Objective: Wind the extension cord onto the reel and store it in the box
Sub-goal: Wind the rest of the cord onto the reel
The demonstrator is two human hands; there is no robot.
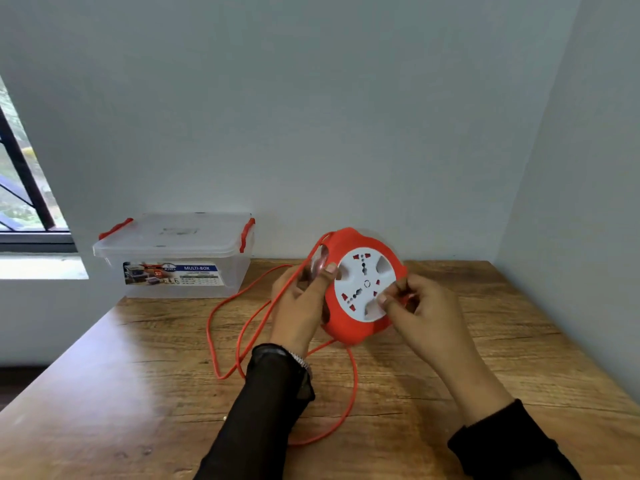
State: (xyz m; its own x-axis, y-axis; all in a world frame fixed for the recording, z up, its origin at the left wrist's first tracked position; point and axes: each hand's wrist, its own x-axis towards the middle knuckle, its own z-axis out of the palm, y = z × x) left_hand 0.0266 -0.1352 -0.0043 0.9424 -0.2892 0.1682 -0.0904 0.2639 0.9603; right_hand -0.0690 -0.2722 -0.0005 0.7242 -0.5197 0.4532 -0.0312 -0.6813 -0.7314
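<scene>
An orange reel (pixel 349 332) with a white socket face is held upright above the wooden table (pixel 138 393). My left hand (pixel 301 306) grips its left rim, thumb on the white face. My right hand (pixel 422 306) pinches a small orange part at the reel's right edge; what it is I cannot tell. The loose orange cord (pixel 239 327) runs from the reel in long loops over the table, under my left forearm and back toward me. A clear plastic box (pixel 173 268) with orange clips and its lid shut stands at the table's back left.
The table sits in a corner, with walls behind and to the right. A window (pixel 20 188) is at the far left. The table's left edge runs diagonally toward me.
</scene>
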